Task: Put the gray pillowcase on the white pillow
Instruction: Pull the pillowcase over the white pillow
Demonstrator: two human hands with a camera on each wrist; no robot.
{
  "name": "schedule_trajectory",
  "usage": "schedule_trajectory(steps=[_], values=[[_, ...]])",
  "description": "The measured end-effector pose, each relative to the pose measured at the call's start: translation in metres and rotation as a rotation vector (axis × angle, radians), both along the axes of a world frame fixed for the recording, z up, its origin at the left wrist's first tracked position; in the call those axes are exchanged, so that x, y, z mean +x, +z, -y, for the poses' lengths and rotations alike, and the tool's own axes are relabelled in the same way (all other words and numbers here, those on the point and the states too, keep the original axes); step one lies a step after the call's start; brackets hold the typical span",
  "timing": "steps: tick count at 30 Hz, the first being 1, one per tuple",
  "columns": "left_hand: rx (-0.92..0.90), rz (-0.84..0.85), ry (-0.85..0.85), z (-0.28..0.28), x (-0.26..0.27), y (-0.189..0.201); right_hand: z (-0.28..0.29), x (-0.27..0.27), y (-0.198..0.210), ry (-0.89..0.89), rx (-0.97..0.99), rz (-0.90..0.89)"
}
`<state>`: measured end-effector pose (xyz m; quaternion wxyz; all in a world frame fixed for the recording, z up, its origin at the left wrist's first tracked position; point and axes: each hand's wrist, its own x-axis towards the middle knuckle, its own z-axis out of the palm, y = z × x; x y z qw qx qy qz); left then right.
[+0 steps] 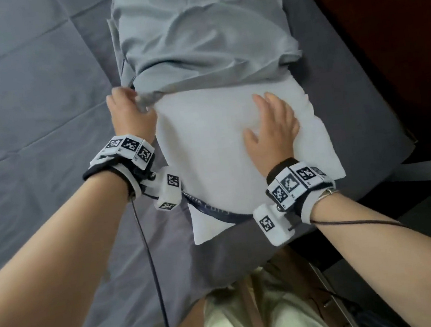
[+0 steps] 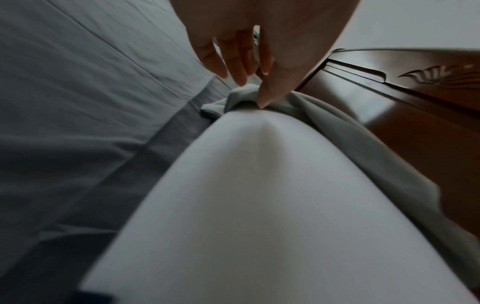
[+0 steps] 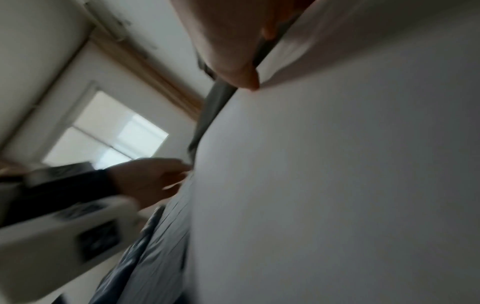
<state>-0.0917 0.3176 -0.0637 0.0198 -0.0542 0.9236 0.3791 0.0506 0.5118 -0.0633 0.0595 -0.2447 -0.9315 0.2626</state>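
Observation:
The white pillow (image 1: 220, 146) lies lengthwise on the bed, its far half inside the gray pillowcase (image 1: 193, 35). The case's open hem bunches across the pillow's middle. My left hand (image 1: 131, 108) pinches the bunched hem at the pillow's left edge; in the left wrist view the thumb and fingers (image 2: 265, 96) nip gray cloth (image 2: 241, 98) just above the white pillow (image 2: 259, 205). My right hand (image 1: 269, 124) lies flat, fingers spread, on the bare white part. In the right wrist view the palm (image 3: 233, 51) presses the pillow (image 3: 337, 185), with the left hand (image 3: 150, 179) beyond.
A gray sheet (image 1: 23, 91) covers the bed to the left. The bed's right edge (image 1: 383, 126) drops to a dark wooden headboard (image 2: 415, 102) and floor. A cable (image 1: 151, 266) hangs from the left wrist. My legs in pale trousers (image 1: 255, 316) stand at the bed's near side.

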Motion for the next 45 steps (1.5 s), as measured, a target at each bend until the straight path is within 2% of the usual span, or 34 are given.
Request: schedule_trajectory(steps=[2,4,7,10,12,14,16,18,22,25,29,31,34,40,43,45], values=[[0.014,0.075,-0.002,0.011,-0.004,-0.006,0.032,-0.006,0.004,0.202,0.004,0.033],[0.026,0.194,-0.071,0.017,-0.011,-0.011,0.058,-0.011,0.002,0.349,0.015,0.181],[0.007,0.295,-0.142,0.018,-0.028,-0.017,0.078,-0.017,-0.011,0.43,0.078,0.402],[0.017,0.257,-0.147,0.014,-0.045,-0.024,0.084,-0.021,-0.03,0.404,0.244,0.459],[0.019,0.213,-0.148,0.013,-0.053,-0.026,0.086,-0.027,-0.043,0.305,0.368,0.412],[0.137,0.177,-0.146,0.016,-0.057,-0.023,0.086,-0.034,-0.053,0.216,0.427,0.319],[0.288,0.15,-0.133,0.023,-0.058,-0.017,0.082,-0.042,-0.052,0.169,0.347,0.317],[0.348,0.166,-0.143,0.032,-0.056,-0.01,0.078,-0.047,-0.043,0.151,0.148,0.321],[0.289,0.26,-0.322,0.046,-0.042,0.004,0.065,-0.06,0.004,-0.049,-0.11,0.048],[0.255,0.332,-0.469,0.051,-0.017,0.027,0.063,-0.089,0.037,-0.17,-0.192,-0.11],[0.316,0.277,-0.54,0.067,0.009,0.076,0.07,-0.124,0.064,-0.222,-0.182,-0.108],[0.269,0.301,-0.567,0.079,0.018,0.087,0.073,-0.127,0.064,-0.21,-0.188,-0.066],[0.217,0.412,-0.557,0.088,0.032,0.079,0.081,-0.117,0.048,-0.138,-0.233,-0.015],[0.085,0.452,-0.289,0.093,0.052,0.044,0.096,-0.088,0.017,0.079,-0.242,0.069],[-0.021,0.457,-0.235,0.089,0.055,0.036,0.098,-0.078,0.012,0.198,-0.21,0.134],[-0.13,0.441,-0.217,0.083,0.053,0.038,0.091,-0.068,0.009,0.214,-0.24,0.124]])
